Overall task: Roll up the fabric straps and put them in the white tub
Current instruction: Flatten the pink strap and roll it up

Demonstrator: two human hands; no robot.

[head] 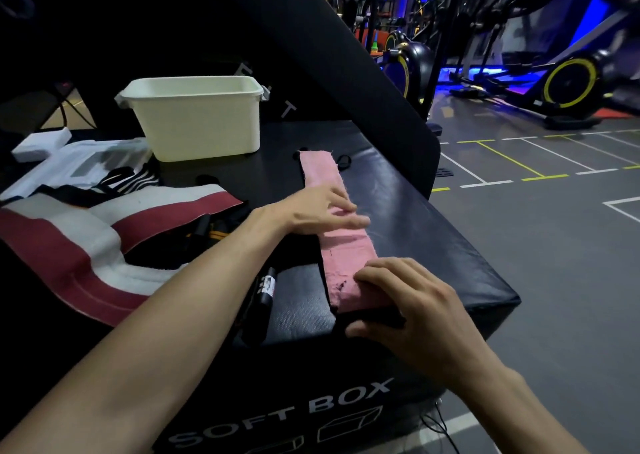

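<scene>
A pink fabric strap (341, 245) lies flat and stretched out on the black soft box (433, 232), running from near the tub toward me. My left hand (322, 209) presses flat on the strap's middle with straight fingers. My right hand (401, 301) grips the strap's near end, fingers curled over it and thumb under its dark edge. The white tub (197, 117) stands at the back of the box, beyond the strap's far end. A wide maroon-and-white strap (104, 242) lies curved at the left.
Black bands and a black cylinder with a label (263, 291) lie between the two straps. White foam packing (52, 152) sits at the far left. A black padded panel leans behind the tub. Exercise bikes (568, 83) stand on the gym floor to the right.
</scene>
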